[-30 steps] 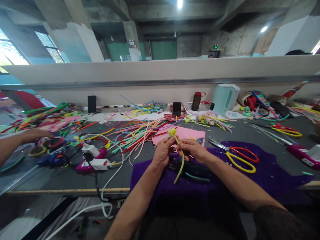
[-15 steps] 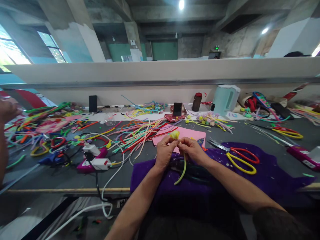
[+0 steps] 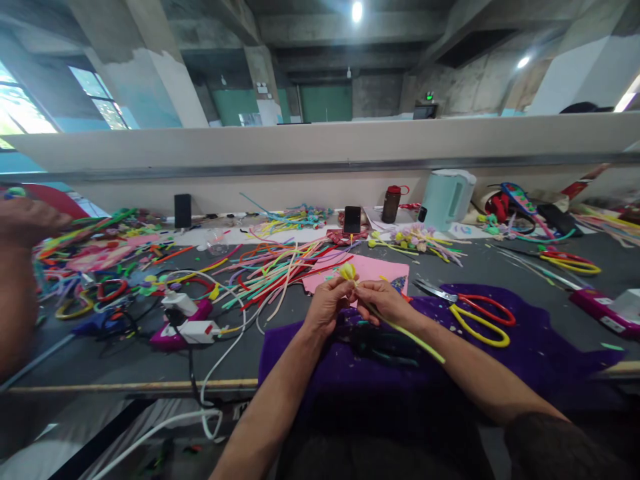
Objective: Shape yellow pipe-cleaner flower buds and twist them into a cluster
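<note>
A yellow pipe-cleaner flower [image 3: 348,271] stands up between my two hands, its bud-like head above the fingertips. My left hand [image 3: 327,300] pinches it at the base. From the other side, my right hand [image 3: 383,300] grips the stem just below the head; the fuzzy yellow-green stem runs out across my right wrist. Both hands are over the edge of a purple cloth [image 3: 285,353], in front of a pink sheet [image 3: 330,273]. Under them lies a dark-handled tool [image 3: 390,347], partly hidden. Scissors [image 3: 463,310] with red and yellow handles rest on the cloth at right.
Loose colored pipe cleaners [image 3: 280,267] spread across the table, left of center. A power strip [image 3: 183,323] with white plugs and cables sits at left. Behind are a phone [image 3: 353,219], a brown bottle [image 3: 392,203] and a kettle [image 3: 447,200]. Another person's arm [image 3: 17,287] reaches in at far left.
The stem, which hung down below my hands, now points out to the right across my right wrist. The other person's arm at far left has moved further into view.
</note>
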Available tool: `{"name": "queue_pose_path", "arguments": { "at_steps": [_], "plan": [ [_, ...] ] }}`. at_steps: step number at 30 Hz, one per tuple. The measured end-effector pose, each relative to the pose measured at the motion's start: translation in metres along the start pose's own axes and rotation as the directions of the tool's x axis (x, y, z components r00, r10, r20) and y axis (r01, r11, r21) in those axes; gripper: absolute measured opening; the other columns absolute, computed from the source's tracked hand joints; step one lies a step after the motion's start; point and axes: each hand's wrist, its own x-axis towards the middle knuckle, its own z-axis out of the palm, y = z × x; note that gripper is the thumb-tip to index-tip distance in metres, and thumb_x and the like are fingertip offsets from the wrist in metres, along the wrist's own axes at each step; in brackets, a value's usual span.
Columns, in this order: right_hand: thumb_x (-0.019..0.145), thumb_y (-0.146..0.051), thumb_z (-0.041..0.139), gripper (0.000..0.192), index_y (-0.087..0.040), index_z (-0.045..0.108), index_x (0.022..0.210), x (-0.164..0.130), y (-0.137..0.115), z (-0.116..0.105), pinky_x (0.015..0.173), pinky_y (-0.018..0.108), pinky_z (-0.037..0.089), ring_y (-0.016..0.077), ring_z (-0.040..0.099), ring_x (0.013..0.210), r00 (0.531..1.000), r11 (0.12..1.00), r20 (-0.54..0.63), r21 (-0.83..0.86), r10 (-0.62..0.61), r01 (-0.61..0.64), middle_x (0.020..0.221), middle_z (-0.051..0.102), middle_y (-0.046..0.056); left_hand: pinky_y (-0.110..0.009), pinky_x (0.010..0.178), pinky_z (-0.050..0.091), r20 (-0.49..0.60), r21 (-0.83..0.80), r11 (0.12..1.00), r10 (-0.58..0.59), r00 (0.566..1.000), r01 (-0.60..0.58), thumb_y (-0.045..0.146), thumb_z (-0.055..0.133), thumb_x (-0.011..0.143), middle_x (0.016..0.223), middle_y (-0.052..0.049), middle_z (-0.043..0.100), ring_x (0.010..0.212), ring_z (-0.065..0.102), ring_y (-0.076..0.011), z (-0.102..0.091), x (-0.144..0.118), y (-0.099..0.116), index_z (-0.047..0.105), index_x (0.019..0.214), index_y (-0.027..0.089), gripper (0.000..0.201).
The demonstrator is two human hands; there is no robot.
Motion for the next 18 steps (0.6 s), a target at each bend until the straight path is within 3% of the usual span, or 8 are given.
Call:
{"name": "queue_pose_path", "arguments": {
  "at_steps": [6,13,18],
  "plan": [
    [0.076,-0.048,0.056,0.034,-0.014,0.055,0.073,0.0011,0.0020,0.0015,0.027,0.015,0.026,0.0050,0.039,0.025,0.999,1.000,-0.050,-0.030,-0.008,0.007,0.041,0.055,-0.005,-0.017,0.049,0.040,-0.064,0.046,0.998,0.044,0.997,-0.041,0.031,0.075,0.057,0.062,0.000,0.058,0.054,0.050,-0.0068,0.0028,-0.0012,-0.0019,0.070,0.081,0.013,0.031],
    [0.077,-0.046,0.054,0.033,-0.013,0.058,0.077,0.0022,0.0047,0.0023,0.026,0.015,0.026,0.0051,0.039,0.024,0.998,0.999,-0.059,-0.036,-0.002,0.000,0.041,0.055,-0.005,-0.017,0.055,0.043,-0.090,0.020,0.999,0.038,0.995,-0.036,0.030,0.077,0.054,0.068,0.000,0.062,0.054,0.051,-0.0047,0.0064,-0.0019,0.0002,0.070,0.076,0.014,0.028],
    [0.077,-0.046,0.054,0.032,-0.013,0.058,0.078,0.0015,0.0040,0.0029,0.027,0.015,0.026,0.0052,0.040,0.024,0.997,0.998,-0.071,-0.051,0.018,-0.022,0.041,0.055,-0.005,-0.016,0.050,0.038,-0.071,0.067,0.995,0.083,0.994,-0.079,0.030,0.076,0.056,0.063,0.001,0.059,0.051,0.048,-0.0042,0.0043,-0.0008,-0.0021,0.069,0.075,0.014,0.026]
  ]
}}
